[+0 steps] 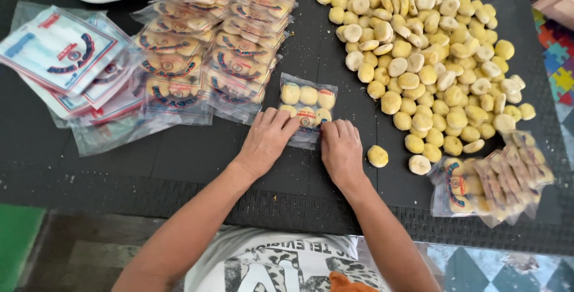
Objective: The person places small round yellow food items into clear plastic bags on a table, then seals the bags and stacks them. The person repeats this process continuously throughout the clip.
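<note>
1. The clear plastic packet of round pale-yellow biscuits (307,108) lies flat on the black woven mat (179,160), straight ahead of both your hands. Its long axis runs away from you; the open near end sits under your fingertips.
2. Your left hand (267,139) rests palm-down on the packet's near left corner, fingers loosely curled and pressing the film. It grips nothing beyond that edge.
3. Your right hand (341,148) touches the near right corner, fingers bunched narrow against the film. Whether it pinches a biscuit cannot be told.
4. Both hands touch the packet, so neither is clearly nearer. The biscuits fill the far part, beyond your fingertips.
5. A single loose yellow biscuit (378,156) lies just right of your right hand.
6. The large heap of loose biscuits (430,59) spreads ahead and to the right of that hand.
7. Filled packets in stacked rows (221,41) lie ahead-left of your left hand; empty printed bags (66,59) lie further left.
8. More filled packets (496,178) lie well to the right.
</note>
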